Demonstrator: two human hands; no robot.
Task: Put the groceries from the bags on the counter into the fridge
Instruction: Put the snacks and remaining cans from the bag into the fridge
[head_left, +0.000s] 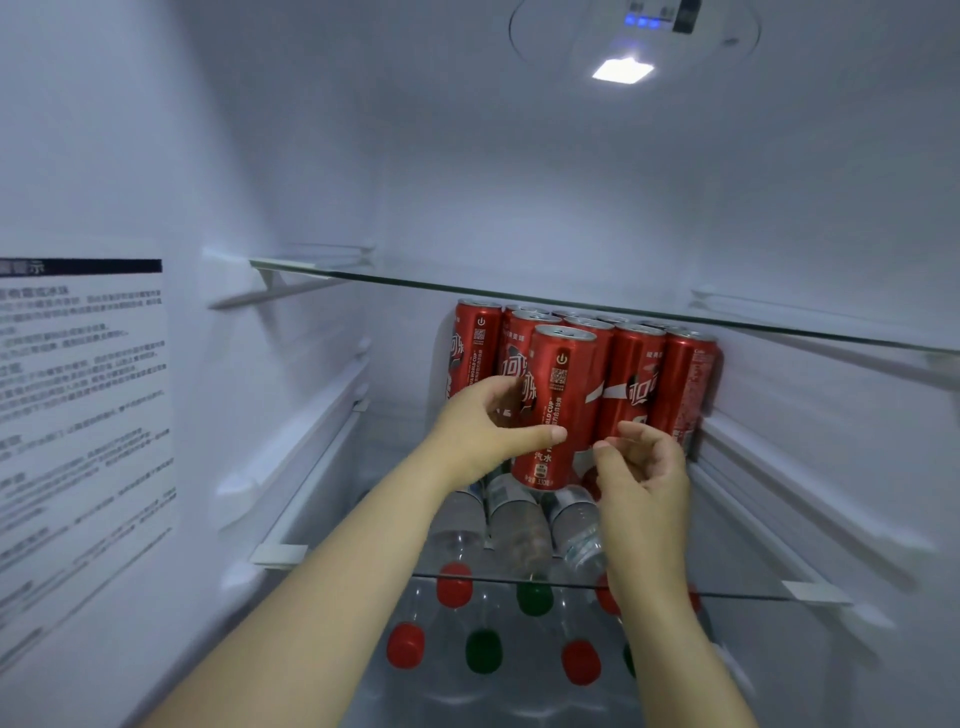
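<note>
Glass fridge shelf (727, 592), red soda cans (634, 374) standing upright in rows toward its back

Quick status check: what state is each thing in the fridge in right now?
fridge light, on.
front can, upright, held by both hands.
other cans, upright, packed behind it.
bottles, lying down, caps toward the camera.
left hand, gripping front can.
right hand, fingertips on front can.
</note>
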